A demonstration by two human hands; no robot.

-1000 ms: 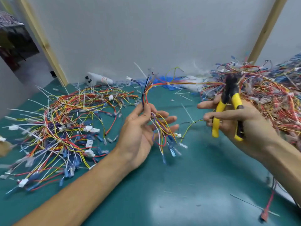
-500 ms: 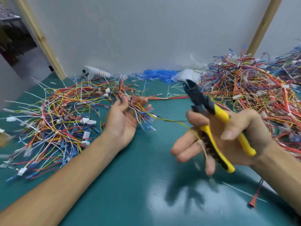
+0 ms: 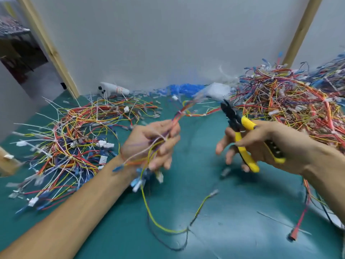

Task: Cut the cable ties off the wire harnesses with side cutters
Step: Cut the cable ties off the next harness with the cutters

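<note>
My left hand (image 3: 153, 144) grips a wire harness (image 3: 177, 118) of red, yellow and white wires above the green mat. The bundle runs up and right out of the fist, and loose ends with blue and white connectors hang below it. A long yellow wire (image 3: 149, 212) trails down onto the mat. My right hand (image 3: 261, 146) holds the yellow-handled side cutters (image 3: 240, 133), black jaws pointing up and left, a short gap right of the harness. A small white cable tie (image 3: 182, 113) wraps the bundle above my left hand, blurred.
A spread heap of loose harnesses (image 3: 71, 143) lies at the left on the green mat (image 3: 233, 221). A taller tangled pile (image 3: 291, 101) fills the right. Blue scraps (image 3: 184, 88) and a white device (image 3: 112, 90) sit by the back wall. Wooden posts stand at both sides.
My left hand has lifted a harness off the left heap and brought it toward the centre. The right hand with the cutters has shifted right and turned, its jaws now nearer the bundle.
</note>
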